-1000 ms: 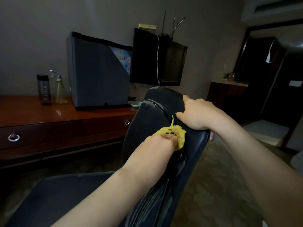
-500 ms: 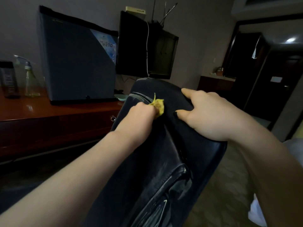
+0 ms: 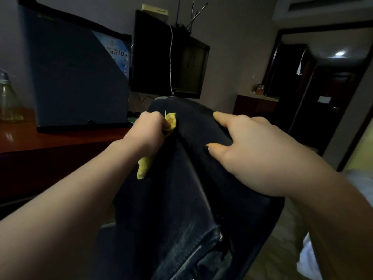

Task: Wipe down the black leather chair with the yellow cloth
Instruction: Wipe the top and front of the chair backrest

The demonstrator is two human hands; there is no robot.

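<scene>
The black leather chair (image 3: pixel 181 199) filled the centre and the 6 o'clock zone of the view, with its backrest top reaching toward 12 o'clock. A grey cabinet-type appliance (image 3: pixel 76 77) stood at 10 o'clock on a reddish wooden desk (image 3: pixel 40 142), which ran along the 9 o'clock edge. A dark screen (image 3: pixel 167 57) hung on the wall at 12 o'clock, with a white cable running down its face.

The right hand (image 3: pixel 248 150) lay on the backrest's upper edge at 3 o'clock from the chair's centre seam. Its index finger was extended straight along the edge, and its thumb tip pressed on the leather. The remaining fingers were hidden behind the hand, so it cannot be told whether they hooked over the edge.

The left hand (image 3: pixel 148 130) was at 11 o'clock on the backrest, close to the top. It was clenched around the yellow cloth (image 3: pixel 171 123). One bunched end of the cloth showed past the knuckles toward 1 o'clock and touched the leather. A narrow tail hung out under the wrist toward 6 o'clock, against the chair's left flank.

A clear spray bottle (image 3: pixel 8 98) stood on the desk at the far 9 o'clock edge, partly cut off by the frame.
</scene>
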